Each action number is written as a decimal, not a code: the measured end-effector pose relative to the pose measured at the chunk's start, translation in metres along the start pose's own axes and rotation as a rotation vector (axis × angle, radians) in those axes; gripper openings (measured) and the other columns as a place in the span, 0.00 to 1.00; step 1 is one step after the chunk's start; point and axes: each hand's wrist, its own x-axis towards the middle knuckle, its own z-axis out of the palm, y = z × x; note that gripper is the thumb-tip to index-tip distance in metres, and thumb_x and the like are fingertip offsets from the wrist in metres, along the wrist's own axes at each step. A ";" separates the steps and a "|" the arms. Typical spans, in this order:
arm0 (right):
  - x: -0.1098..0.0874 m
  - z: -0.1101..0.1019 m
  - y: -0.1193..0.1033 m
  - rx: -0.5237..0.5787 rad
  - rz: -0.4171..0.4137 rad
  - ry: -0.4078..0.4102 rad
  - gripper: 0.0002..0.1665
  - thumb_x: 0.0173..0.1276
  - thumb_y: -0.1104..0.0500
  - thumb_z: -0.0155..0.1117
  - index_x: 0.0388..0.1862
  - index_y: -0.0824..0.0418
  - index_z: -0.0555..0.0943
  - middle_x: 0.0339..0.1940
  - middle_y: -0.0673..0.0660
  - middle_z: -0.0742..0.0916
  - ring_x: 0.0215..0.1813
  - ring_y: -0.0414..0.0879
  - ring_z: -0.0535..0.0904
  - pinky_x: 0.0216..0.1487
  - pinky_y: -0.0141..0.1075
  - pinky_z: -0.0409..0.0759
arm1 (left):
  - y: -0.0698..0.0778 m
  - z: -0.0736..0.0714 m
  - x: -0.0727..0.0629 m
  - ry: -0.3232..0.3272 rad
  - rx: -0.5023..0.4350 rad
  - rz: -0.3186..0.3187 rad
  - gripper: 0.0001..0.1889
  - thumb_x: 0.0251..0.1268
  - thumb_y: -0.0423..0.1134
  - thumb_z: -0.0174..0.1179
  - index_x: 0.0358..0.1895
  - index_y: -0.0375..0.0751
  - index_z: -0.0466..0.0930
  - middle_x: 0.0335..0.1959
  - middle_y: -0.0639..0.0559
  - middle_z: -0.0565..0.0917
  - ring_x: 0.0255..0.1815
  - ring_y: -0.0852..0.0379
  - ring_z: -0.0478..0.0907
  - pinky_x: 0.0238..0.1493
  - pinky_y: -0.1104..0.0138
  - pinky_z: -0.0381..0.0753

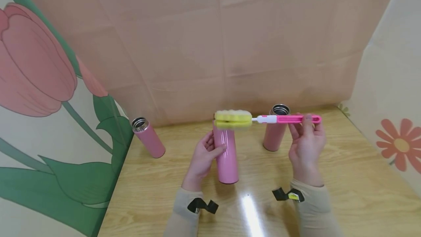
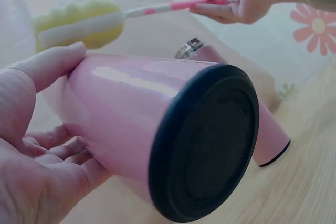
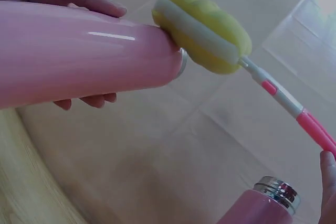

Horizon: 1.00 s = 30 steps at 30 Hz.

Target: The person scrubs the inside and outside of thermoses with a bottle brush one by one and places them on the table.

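The sponge brush [image 1: 267, 119] is near the mouth [image 3: 182, 64] of the pink bottle [image 1: 227, 162], its handle [image 1: 289, 119] pinched in the right grip [image 1: 307, 145], presumably keeping the head [image 1: 233, 123] free. The left grip [image 1: 202, 157] clasps that bottle, seemingly steadying it above the desk [image 1: 158, 200].

Bottle [image 1: 227, 165] in my left hand [image 1: 202, 156]: glossy plain pink, black base [image 2: 207, 140], silver at the mouth. Brush [image 1: 267, 119] in my right hand [image 1: 306, 147]: yellow sponge head [image 3: 205, 32] with a white stripe, white neck with a pink patch, hot-pink handle [image 1: 289, 119]. Left-side bottle [image 1: 154, 141] and right-side bottle [image 1: 275, 136]: same pink, silver rims. Table [image 1: 158, 200]: light yellow-brown wood grain. Backdrop [image 1: 177, 46]: plain pinkish tan. Left panel [image 1: 16, 215]: off-white, pink tulips, green leaves. Right panel [image 1: 378, 94]: whitish, coral-red flower [image 1: 401, 145], yellow-orange centre. My sleeves [image 1: 314, 204]: beige; black straps [image 1: 212, 206], right one yellow-patched.
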 end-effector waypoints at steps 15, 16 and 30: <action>0.003 -0.003 -0.005 -0.018 0.027 -0.017 0.18 0.73 0.60 0.73 0.50 0.72 0.78 0.45 0.65 0.85 0.36 0.53 0.90 0.47 0.42 0.89 | 0.004 -0.003 -0.001 0.060 0.037 0.002 0.37 0.68 0.24 0.68 0.80 0.34 0.67 0.70 0.34 0.79 0.65 0.50 0.80 0.65 0.63 0.82; 0.004 -0.003 -0.005 -0.016 0.032 -0.018 0.17 0.73 0.61 0.73 0.49 0.72 0.78 0.44 0.65 0.86 0.35 0.53 0.90 0.46 0.42 0.89 | 0.005 -0.004 -0.001 0.062 0.028 0.003 0.37 0.69 0.24 0.67 0.81 0.34 0.66 0.70 0.33 0.79 0.64 0.50 0.81 0.65 0.63 0.82; 0.009 -0.010 -0.008 -0.140 0.131 -0.156 0.10 0.74 0.63 0.72 0.45 0.69 0.81 0.39 0.62 0.89 0.37 0.51 0.92 0.43 0.40 0.90 | 0.002 -0.011 -0.001 0.054 -0.091 0.065 0.35 0.77 0.25 0.56 0.83 0.28 0.57 0.72 0.28 0.76 0.60 0.57 0.84 0.57 0.66 0.85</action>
